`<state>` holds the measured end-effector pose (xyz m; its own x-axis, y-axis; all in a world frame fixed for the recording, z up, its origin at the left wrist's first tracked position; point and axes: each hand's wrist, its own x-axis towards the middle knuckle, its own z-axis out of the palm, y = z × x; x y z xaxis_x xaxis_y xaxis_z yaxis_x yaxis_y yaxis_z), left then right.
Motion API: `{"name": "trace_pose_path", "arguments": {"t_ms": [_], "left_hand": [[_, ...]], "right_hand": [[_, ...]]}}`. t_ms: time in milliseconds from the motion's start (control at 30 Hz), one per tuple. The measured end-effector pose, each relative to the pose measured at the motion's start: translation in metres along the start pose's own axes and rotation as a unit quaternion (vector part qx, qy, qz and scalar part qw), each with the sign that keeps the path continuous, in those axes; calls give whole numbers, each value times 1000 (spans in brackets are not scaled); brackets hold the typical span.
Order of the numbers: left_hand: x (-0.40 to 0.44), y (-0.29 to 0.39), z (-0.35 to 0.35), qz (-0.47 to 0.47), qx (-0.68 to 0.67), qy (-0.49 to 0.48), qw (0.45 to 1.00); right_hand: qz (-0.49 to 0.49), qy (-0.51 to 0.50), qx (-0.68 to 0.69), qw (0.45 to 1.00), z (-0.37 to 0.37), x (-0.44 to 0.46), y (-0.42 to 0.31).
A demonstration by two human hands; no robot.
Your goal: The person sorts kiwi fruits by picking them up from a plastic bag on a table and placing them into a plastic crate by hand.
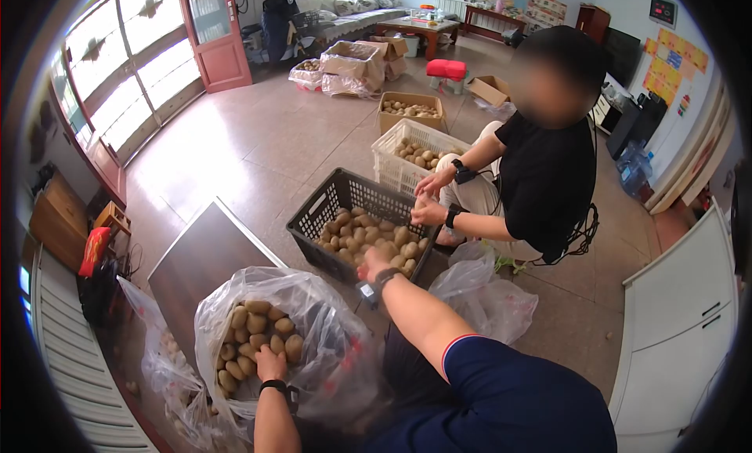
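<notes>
My left hand (272, 364) reaches into a clear plastic bag (333, 312) of brown, oval kiwifruit (256, 323). Its fingers are bent around one fruit near the middle of the pile. Over the near side of a black perforated crate (309, 247), my right hand (377, 265) is lowered close to the kiwifruit (368, 235) inside. The undersides of its fingers are hidden, so a held fruit cannot be made out. Across the crate, a person in a black top holds a pale brown item, perhaps a kiwifruit, between both hands (427, 206).
Behind the black crate stand a white crate (384, 157) and a cardboard box (388, 122), both with kiwifruit. A dark flat panel (207, 273) lies left of the crate. Loose plastic bags (501, 300) lie at right. A white cabinet (674, 335) borders the right side.
</notes>
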<state>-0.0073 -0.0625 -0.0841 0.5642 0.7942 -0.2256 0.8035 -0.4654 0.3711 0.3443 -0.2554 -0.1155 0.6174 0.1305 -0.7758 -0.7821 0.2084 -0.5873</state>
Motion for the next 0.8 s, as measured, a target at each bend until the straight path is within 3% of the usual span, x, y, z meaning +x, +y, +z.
{"name": "trace_pose_path", "arguments": {"t_ms": [167, 467, 633, 733, 800], "left_hand": [[0, 2, 0, -13, 1, -9, 1000], [12, -9, 14, -1, -11, -36, 999], [33, -26, 26, 0, -155, -26, 988], [11, 7, -5, -40, -257, -62, 963], [19, -1, 2, -51, -282, -57, 956]], "right_hand": [[1, 28, 11, 1000, 2, -11, 1], [-163, -115, -149, 968, 29, -79, 11], [-221, -123, -227, 941, 37, -98, 22], [-379, -118, -337, 854, 40, -106, 31], [-420, -157, -338, 827, 36, -120, 38]]}}
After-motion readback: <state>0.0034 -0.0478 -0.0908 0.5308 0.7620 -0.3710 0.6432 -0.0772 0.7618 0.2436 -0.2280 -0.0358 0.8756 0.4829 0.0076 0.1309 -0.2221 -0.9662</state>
